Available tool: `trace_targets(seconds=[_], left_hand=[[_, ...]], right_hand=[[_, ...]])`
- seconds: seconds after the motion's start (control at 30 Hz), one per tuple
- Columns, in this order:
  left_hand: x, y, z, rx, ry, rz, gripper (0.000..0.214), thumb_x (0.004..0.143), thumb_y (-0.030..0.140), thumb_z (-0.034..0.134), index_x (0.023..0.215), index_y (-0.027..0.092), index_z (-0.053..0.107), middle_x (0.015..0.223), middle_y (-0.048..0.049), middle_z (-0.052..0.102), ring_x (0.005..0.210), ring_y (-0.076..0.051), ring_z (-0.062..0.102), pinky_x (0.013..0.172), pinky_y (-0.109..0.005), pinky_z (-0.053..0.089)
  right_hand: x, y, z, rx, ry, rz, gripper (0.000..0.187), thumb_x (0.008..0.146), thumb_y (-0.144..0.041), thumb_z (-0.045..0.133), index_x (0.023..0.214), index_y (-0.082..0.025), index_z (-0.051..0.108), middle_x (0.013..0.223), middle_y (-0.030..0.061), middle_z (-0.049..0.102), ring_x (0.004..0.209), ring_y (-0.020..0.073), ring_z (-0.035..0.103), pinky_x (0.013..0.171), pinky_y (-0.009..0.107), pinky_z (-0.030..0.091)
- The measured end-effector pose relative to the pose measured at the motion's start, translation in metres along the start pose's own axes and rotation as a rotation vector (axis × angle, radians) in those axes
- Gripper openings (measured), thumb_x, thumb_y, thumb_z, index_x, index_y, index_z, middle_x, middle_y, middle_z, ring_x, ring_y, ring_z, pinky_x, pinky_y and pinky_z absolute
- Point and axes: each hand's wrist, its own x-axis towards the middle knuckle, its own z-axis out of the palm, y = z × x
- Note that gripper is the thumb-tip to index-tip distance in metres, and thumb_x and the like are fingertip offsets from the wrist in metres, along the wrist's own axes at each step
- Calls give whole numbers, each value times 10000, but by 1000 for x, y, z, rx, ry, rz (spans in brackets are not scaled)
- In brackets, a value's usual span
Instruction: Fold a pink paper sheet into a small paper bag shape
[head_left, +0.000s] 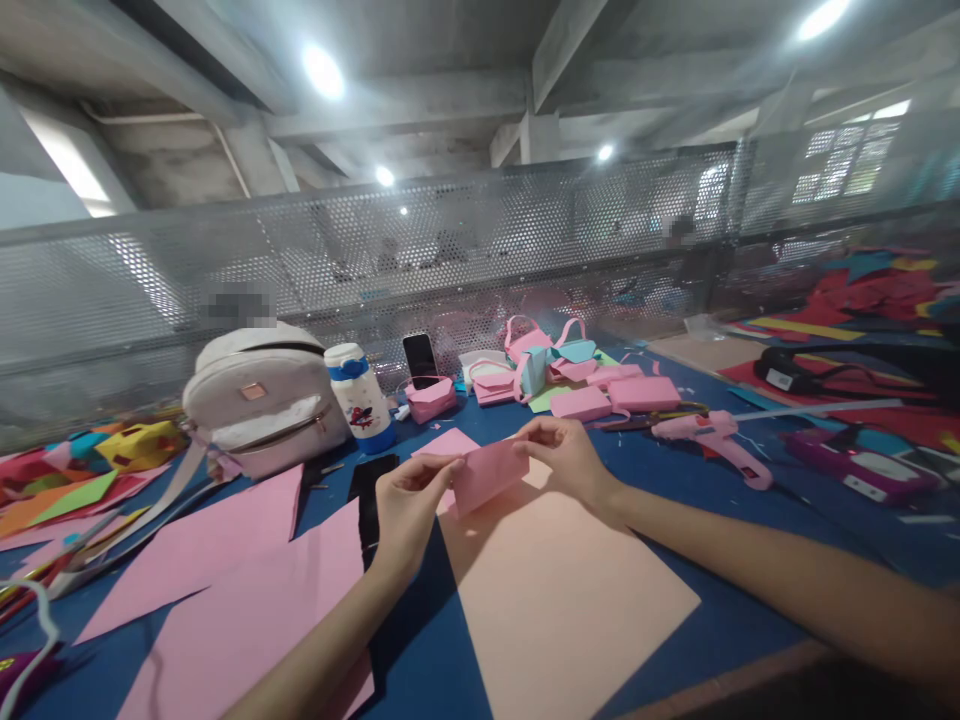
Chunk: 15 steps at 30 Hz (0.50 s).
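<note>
head view: I see both hands raised over the blue table (pixel 675 480)
left hand (pixel 409 500): pinches the pink paper (pixel 489 474) at its left end
right hand (pixel 566 455): fingers closed on its right end
pink paper: held between both hands, above the peach sheet (pixel 570 600)
nearby: glue gun (pixel 712 440) to the right, backpack (pixel 259 395) to the left

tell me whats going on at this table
A person holds a small pink paper piece with both hands, the left hand pinching its left edge and the right hand its right edge, above a peach paper sheet on the blue table. Little paper handbags stand at the back, a pink glue gun lies right, a white backpack left.
</note>
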Motion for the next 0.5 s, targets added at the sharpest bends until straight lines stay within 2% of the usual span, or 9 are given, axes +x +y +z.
trace_targets(seconds=[0.17, 0.33, 0.43, 0.5], left_hand=[[2, -1, -1, 48, -15, 46, 121, 680, 289, 800, 715, 177, 767, 705, -35, 732, 668, -164, 637, 636, -235, 501], [2, -4, -3, 69, -16, 46, 139, 688, 302, 793, 718, 170, 760, 748, -46, 741, 700, -167, 637, 657, -234, 501], [-1, -5, -1, 76, -34, 30, 139, 680, 303, 793, 714, 173, 761, 731, -47, 739, 682, -171, 636, 638, -238, 504], [-5, -6, 3, 83, -69, 9, 133, 669, 297, 793, 704, 172, 763, 712, -55, 738, 653, -179, 638, 608, -246, 506]], right_hand=[[3, -3, -3, 18, 10, 18, 341, 713, -504, 724, 707, -173, 637, 637, -2, 594, 608, 135, 521, 601, 276, 428], [-1, -1, 0, 2, -25, -5, 319, 765, -465, 689, 683, -190, 550, 628, -34, 529, 593, 123, 482, 575, 253, 385], [-6, -4, 1, -55, -62, -51, 264, 774, -423, 710, 750, -192, 585, 730, -7, 593, 699, 156, 539, 654, 272, 409], [-11, -8, 1, -207, -113, -173, 216, 788, -387, 725, 854, -200, 639, 861, 23, 651, 812, 186, 565, 755, 304, 410]])
